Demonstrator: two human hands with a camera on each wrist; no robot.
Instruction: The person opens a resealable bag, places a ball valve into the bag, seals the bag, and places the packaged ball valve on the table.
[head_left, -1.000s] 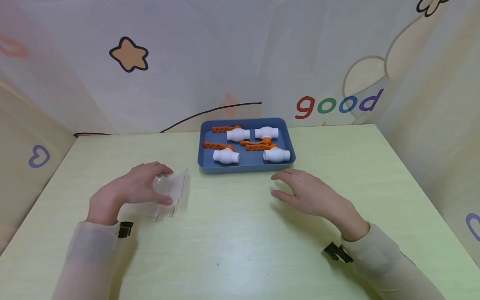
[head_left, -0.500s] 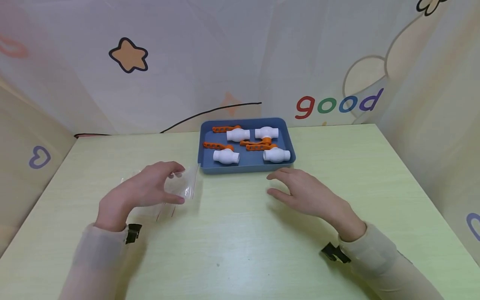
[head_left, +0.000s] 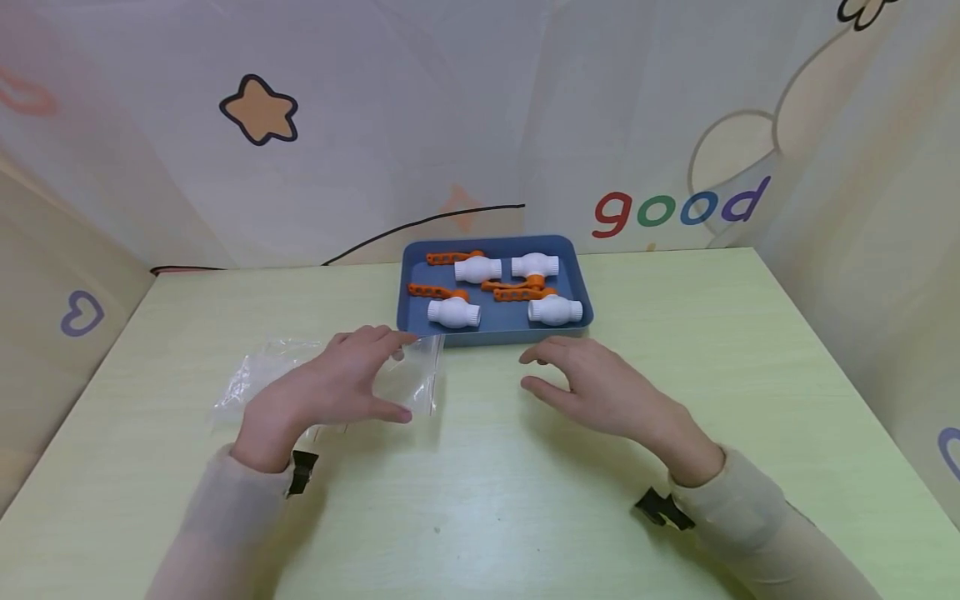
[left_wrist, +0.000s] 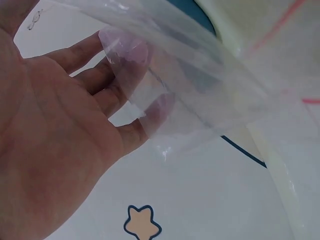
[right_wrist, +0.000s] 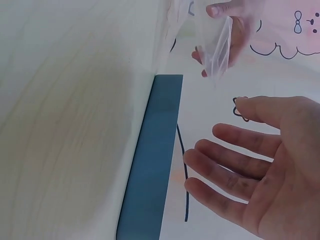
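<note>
My left hand (head_left: 337,385) holds a clear zip-lock bag (head_left: 418,379) above the table, thumb and fingers spread around it. In the left wrist view the fingers show partly through the plastic film (left_wrist: 200,75). More clear bags (head_left: 258,375) with red lines lie beneath and left of that hand. My right hand (head_left: 607,387) hovers in front of the tray's right part, fingers loosely bent, holding nothing. A blue tray (head_left: 498,337) stands behind both hands. In it lie white ball valves (head_left: 454,313) with orange handles.
The pale green tabletop (head_left: 480,500) stretches in front of and beside the hands. A printed curtain (head_left: 420,125) hangs close behind the tray and at both sides. A black clip (head_left: 302,472) sits at the left cuff, another clip (head_left: 663,508) at the right.
My left hand has moved right with the zip-lock bag, away from the bags on the table, toward the tray's front. My right hand has drifted slightly left.
</note>
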